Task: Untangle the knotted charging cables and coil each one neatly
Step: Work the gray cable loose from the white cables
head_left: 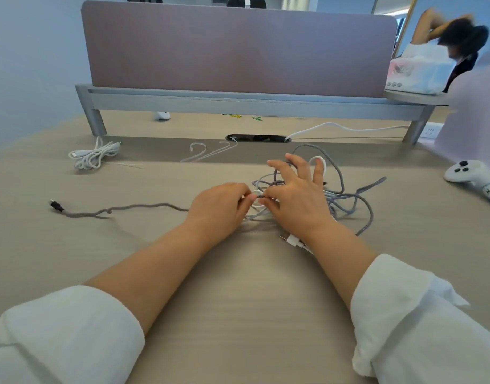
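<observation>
The desk [238, 300] has lots of bare room on the near side of the fingers, right down to the white sleeves [421, 314]. Left of the fingers only a grey cable end [127, 209] runs out to a black plug [55, 205]. Far behind the fingers a pink wall [238, 51] stands across the desk, and a white cable bundle [93, 156] lies back there on the left. Well to the right sits a white controller [470, 176].

The knotted cables [346, 200] lie under and right of the fingers. The left hand [218, 209] has curled fingers and pinches a strand at the knot. The right hand [296, 200] pinches the same spot with thumb and first finger. Its other fingers [299, 162] are spread wide over the loops. A white plug [292, 241] lies just beside the right wrist.
</observation>
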### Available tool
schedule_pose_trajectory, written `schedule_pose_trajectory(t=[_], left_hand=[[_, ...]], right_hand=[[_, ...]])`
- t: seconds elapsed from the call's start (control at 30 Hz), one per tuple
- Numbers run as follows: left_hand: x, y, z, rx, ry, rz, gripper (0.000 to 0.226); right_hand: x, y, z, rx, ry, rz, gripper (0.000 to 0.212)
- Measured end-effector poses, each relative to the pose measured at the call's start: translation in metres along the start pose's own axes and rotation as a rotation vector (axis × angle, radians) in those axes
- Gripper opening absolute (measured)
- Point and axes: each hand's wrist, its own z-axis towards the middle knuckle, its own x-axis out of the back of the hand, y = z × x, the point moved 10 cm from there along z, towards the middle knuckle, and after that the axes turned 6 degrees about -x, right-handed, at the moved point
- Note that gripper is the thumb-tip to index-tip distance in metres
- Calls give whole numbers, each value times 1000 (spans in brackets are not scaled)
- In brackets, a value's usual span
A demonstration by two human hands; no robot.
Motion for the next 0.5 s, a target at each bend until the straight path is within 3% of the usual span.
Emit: schedule_pose_trajectory(t=[0.17, 0.3, 0.43, 0.5], left_hand=[[19, 1, -2, -86, 160, -75, 35], [61, -28, -10, 63, 332, -74, 33], [56, -63, -10, 286, 184, 39, 48], [45, -72, -9, 354, 74, 153, 46]], right_hand=[[-4, 1, -1, -26, -44, 63, 15], [-4, 35, 0, -211, -139, 74, 5], [-1, 37, 0, -193, -129, 77, 11], [0, 29, 1, -126, -92, 107, 8]])
